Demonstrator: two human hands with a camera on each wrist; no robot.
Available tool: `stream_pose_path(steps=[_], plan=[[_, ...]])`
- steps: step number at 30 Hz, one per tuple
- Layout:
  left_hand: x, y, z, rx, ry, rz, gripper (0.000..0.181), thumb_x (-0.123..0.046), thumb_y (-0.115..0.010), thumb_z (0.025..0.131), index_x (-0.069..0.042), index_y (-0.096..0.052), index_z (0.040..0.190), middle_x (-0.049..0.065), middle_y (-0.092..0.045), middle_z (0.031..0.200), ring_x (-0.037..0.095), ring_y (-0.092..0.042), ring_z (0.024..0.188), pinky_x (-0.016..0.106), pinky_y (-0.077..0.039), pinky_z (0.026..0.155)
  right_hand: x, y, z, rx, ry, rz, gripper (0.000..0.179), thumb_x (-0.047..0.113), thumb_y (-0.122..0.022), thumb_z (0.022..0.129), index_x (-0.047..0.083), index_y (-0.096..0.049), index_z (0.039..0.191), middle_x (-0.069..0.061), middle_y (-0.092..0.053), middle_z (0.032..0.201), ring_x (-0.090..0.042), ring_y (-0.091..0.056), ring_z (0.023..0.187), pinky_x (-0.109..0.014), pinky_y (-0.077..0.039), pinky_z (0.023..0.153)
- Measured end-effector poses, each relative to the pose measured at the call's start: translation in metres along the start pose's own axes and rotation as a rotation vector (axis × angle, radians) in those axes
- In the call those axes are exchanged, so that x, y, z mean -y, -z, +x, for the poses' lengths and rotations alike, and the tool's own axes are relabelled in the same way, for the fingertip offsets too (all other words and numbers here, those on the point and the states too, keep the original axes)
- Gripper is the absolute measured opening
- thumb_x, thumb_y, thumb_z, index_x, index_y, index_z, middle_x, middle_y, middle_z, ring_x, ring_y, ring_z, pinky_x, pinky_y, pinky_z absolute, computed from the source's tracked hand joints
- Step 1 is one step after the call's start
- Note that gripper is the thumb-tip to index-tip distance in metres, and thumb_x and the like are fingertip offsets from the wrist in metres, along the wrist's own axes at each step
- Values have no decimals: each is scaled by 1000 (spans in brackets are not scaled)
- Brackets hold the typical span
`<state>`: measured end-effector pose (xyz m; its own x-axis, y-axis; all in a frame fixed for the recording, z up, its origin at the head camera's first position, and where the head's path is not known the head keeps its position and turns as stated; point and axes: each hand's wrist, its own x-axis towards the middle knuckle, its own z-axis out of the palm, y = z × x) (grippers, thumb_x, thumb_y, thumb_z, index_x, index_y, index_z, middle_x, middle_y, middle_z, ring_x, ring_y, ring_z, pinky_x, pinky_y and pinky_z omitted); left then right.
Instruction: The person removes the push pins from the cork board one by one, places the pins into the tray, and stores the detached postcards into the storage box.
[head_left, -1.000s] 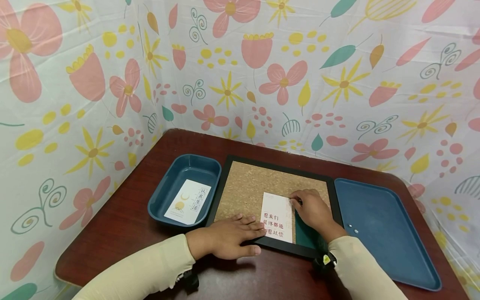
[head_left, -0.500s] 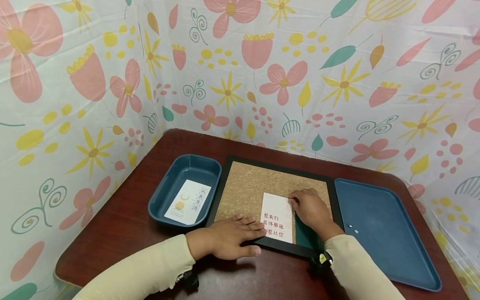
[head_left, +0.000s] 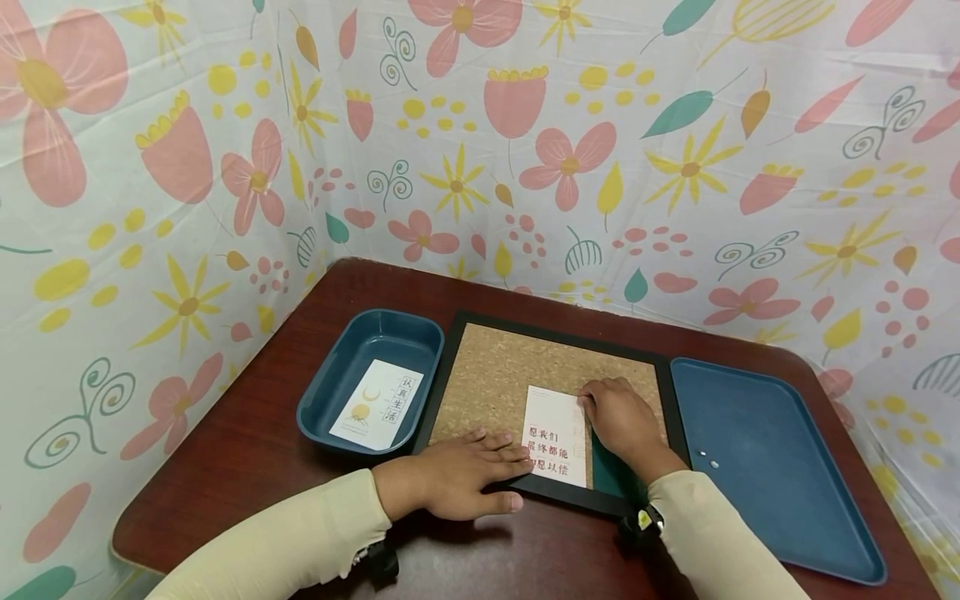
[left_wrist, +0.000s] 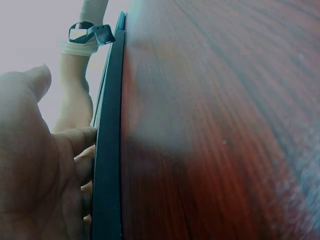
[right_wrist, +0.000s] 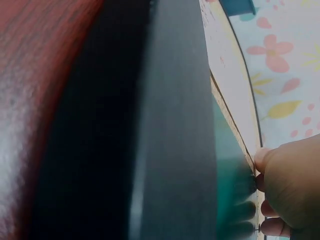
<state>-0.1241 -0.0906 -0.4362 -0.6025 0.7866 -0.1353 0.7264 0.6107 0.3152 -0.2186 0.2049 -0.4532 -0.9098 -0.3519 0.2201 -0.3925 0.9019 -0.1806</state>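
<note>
A white card (head_left: 551, 425) with red characters lies upright on the black-framed corkboard (head_left: 487, 358). My left hand (head_left: 457, 479) rests flat, fingers spread, over the board's near left edge, fingertips at the card's lower left. At the card's upper right corner, my right hand (head_left: 624, 421) curls its fingers, thumb and index fingertips pinched together; the tiny thing between them is hidden. A dark green panel (head_left: 611, 475) shows under the right hand. In the right wrist view, the right-hand fingers (right_wrist: 270, 205) meet the board's surface. The left wrist view has the frame's edge (left_wrist: 107, 150) beside the left hand's fingers.
A blue bin (head_left: 322, 400) holding another white card (head_left: 377, 404) with a yellow print stands left of the board. To the right lies a flat blue tray (head_left: 780, 467) with two small shiny pieces (head_left: 708, 459) near its left edge. A floral curtain (head_left: 480, 167) surrounds the dark wooden table (head_left: 225, 450).
The right wrist has turned and shifted slightly to the left, while its fingertips stay at the card's corner. The left hand, card and board have not visibly moved.
</note>
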Motion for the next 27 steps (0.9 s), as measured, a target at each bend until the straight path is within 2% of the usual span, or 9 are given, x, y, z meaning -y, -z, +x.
stream_pose_path(steps=[10,17,27], plan=[[0,0,0,1,4,-2,69,-66,-21,106,-29,-34,162,-12,-25,167,17,-14,155,44,-11,125,0,0,1,26,-45,15,16,19,-63,104,6,-69,111,-8,-69,103,-30,-61,103,-48,-55,79],[1,0,0,-6,1,-12,69,-66,-22,106,-28,-35,161,-11,-26,167,17,-15,155,44,-10,125,-1,2,3,35,-90,50,19,21,-58,107,6,-68,111,-9,-68,103,-29,-57,99,-47,-52,70],[1,0,0,-6,-1,-13,69,-67,-22,106,-29,-35,161,-11,-26,167,17,-15,155,44,-10,125,2,3,1,-61,-61,-1,19,21,-57,107,4,-66,108,-12,-68,105,-31,-57,104,-50,-54,81]])
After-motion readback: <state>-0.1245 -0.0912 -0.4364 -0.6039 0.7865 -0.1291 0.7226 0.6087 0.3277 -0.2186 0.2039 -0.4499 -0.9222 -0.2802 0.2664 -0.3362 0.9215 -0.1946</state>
